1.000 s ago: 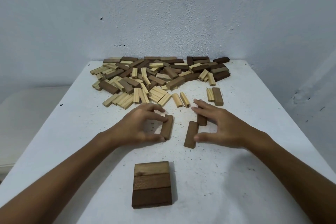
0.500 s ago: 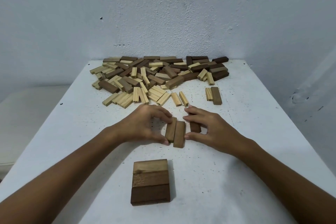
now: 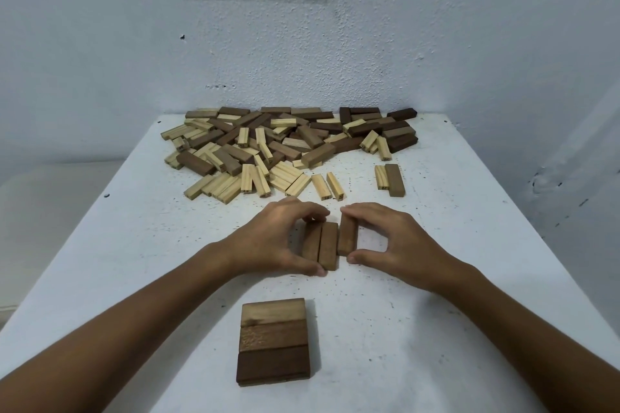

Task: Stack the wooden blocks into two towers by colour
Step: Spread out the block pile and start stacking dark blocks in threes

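A: Nearest item?

B: A base layer (image 3: pixel 273 342) of three dark blocks lies flat on the white worktop (image 3: pixel 419 329), sides touching, long axes running left to right.

A: Step in hand?

B: Judged as assembly of the second dark layer. The left hand (image 3: pixel 273 238) grips a pair of dark blocks (image 3: pixel 320 245) end to end, thumb at the near end, fingers curled over the far end. The right hand (image 3: pixel 389 238) pinches a third dark block (image 3: pixel 347 235) the same way, just beside the pair and not yet flush with it.

A: Orientation?

B: All three long axes point away from the person, crosswise to the base layer.

A: Next move?

B: Close the gap, square the ends, then carry the trio onto the base.

A: Beyond?

B: The mixed pile (image 3: pixel 288 144) of pale and dark blocks lies unsorted near the wall (image 3: pixel 436 43).
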`<state>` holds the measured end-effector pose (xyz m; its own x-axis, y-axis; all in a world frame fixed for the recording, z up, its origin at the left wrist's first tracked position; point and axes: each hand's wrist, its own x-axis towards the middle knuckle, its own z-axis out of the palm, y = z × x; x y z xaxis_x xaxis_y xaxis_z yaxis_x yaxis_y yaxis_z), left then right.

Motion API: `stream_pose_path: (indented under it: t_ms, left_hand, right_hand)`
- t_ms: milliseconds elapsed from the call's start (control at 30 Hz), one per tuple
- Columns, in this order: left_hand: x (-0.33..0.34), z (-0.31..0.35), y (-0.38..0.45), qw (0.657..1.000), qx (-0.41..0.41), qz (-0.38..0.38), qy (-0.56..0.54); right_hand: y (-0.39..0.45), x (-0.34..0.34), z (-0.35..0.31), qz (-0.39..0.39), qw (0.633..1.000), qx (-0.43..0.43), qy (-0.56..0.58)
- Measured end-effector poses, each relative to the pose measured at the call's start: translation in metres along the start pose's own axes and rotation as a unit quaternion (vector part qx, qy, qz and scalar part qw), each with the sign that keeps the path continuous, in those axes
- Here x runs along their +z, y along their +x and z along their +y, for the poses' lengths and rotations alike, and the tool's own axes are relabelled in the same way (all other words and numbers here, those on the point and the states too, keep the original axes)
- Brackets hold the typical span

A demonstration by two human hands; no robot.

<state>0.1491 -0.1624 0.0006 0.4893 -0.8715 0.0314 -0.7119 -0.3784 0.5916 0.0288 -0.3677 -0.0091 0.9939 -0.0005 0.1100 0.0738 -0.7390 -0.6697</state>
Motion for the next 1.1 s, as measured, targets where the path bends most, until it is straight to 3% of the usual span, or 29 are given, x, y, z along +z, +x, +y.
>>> stream_pose_path:
  t_ms: [500,1100]
  left_hand:
    - [0.004,-0.004,0.0,0.999,-0.022,0.009,-0.025]
    - [0.011,-0.009,-0.003,0.995,-0.024,0.046,-0.083]
  right_hand:
    - [-0.005,-0.002,0.0,-0.029,0.999,-0.003,0.017]
    - [-0.003,0.005,-0.002,-0.007,0.999,0.045,-0.005]
